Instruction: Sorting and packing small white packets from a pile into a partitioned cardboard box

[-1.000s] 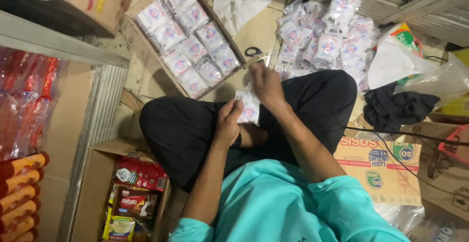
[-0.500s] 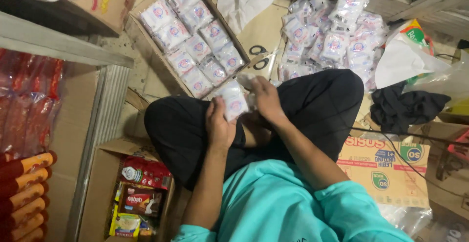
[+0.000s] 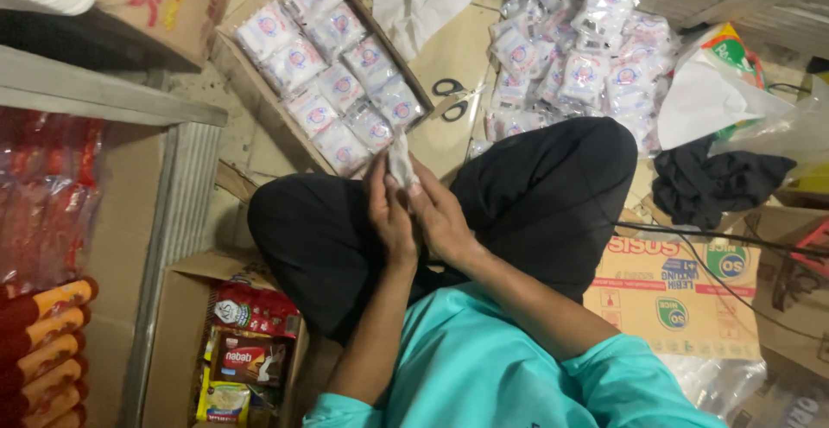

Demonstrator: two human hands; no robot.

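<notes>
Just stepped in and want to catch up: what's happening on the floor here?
A person sits cross-legged on the floor, left hand and right hand together holding one small white packet over their lap. Ahead, a cardboard tray holds rows of similar packets. A loose pile of packets lies to the right, with scissors between them.

Glossy clear plastic is seen on the sachets (image 3: 341, 91); matt brown cardboard forms their box (image 3: 231, 52). Black cloth (image 3: 717, 186) looks soft and matt.
</notes>
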